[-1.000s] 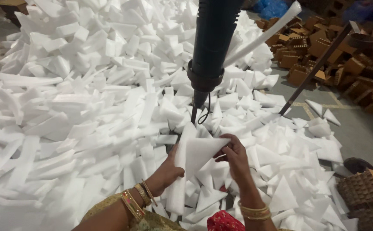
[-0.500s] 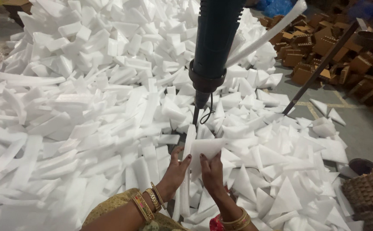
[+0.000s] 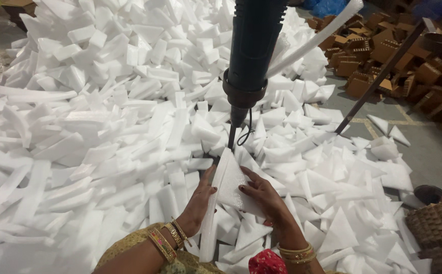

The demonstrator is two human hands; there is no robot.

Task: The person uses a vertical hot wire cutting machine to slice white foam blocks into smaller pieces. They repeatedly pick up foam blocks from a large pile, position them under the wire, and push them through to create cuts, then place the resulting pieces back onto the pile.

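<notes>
I hold a white triangular foam piece (image 3: 230, 182) upright between both hands, low in the middle of the view. My left hand (image 3: 199, 205) grips its left edge, with bangles on the wrist. My right hand (image 3: 265, 195) supports its right side from below. Just above the foam's tip hangs a black heat tool (image 3: 254, 56) with a thin metal nozzle (image 3: 230, 136) pointing down at it. The tool's nozzle tip sits close to the foam's top corner; I cannot tell whether they touch.
A large heap of white foam strips and triangles (image 3: 104, 116) covers the floor to the left and ahead. Brown cardboard pieces (image 3: 383, 50) pile up at the back right. A dark metal rod (image 3: 380, 76) leans diagonally at the right. A woven basket (image 3: 436, 228) stands at the right edge.
My hands have turned the foam piece and lifted its tip toward the nozzle. My right hand slid from the right edge to under the piece.
</notes>
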